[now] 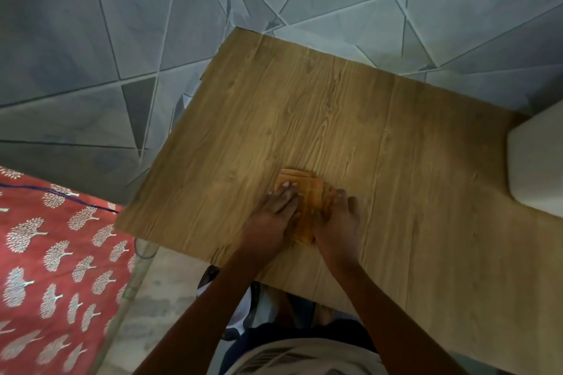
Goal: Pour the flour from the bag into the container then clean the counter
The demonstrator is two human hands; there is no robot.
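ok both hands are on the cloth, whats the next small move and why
Probably push the orange cloth forward across the wooden counter: left hand and right hand rest on it near the front edge, most of the surface lying beyond.

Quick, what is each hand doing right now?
Left hand: open, pressing flat on the orange cloth.
Right hand: on the cloth; grip cannot be told.

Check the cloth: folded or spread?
Folded. The cloth is a small pad with stacked edges on the counter, left hand and right hand on it.
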